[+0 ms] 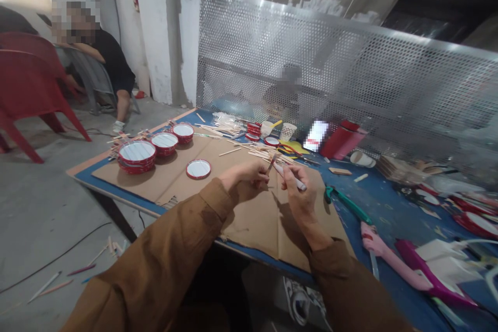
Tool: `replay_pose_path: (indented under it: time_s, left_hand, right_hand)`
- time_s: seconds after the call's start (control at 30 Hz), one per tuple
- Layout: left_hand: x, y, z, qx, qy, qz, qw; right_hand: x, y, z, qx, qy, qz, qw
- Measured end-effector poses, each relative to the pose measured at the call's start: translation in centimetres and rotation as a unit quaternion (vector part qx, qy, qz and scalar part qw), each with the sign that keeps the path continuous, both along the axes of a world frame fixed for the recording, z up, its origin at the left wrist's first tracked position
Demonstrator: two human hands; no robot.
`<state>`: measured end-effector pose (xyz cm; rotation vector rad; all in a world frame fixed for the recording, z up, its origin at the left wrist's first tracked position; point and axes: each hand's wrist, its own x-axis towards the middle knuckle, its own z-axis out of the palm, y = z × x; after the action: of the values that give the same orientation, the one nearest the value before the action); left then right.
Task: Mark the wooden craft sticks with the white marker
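Above the cardboard sheet (pixel 249 223), my left hand (pixel 251 177) pinches a short flat wooden stick (pixel 271 163) that looks dark reddish on its face. My right hand (pixel 301 192) is closed round a white marker (pixel 300 184), its tip pointing left at the stick. Whether the tip touches the stick I cannot tell. Left of my hands, a single round disc (pixel 198 169) with a red rim and white face lies flat. Farther left stand small red-rimmed drums (pixel 137 154) with white tops and sticks at their edges.
Loose wooden sticks (pixel 262 153), paper cups (pixel 288 131), a lit phone (pixel 316 135) and a red bottle (pixel 342 137) line the back. At right lie a green-handled tool (pixel 350 205) and a pink-and-purple glue gun (pixel 397 262). A perforated metal panel (pixel 330 62) stands behind. A person (pixel 112 57) sits at far left.
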<state>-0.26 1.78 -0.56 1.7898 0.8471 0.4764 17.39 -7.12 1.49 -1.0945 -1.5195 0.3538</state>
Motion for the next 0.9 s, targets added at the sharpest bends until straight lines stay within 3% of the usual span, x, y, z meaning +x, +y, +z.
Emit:
replay_pose_path:
  time_s: [0.6, 0.9]
  left_hand:
    - [0.06, -0.39, 0.11, -0.007, 0.018, 0.027, 0.999]
    - [-0.19, -0.36, 0.39, -0.006, 0.024, 0.008, 1.000]
  right_hand:
    - [0.08, 0.02, 0.28, 0.005, -0.014, -0.001, 1.000]
    - [0.43, -0.19, 0.20, 0.009, -0.027, 0.008, 1.000]
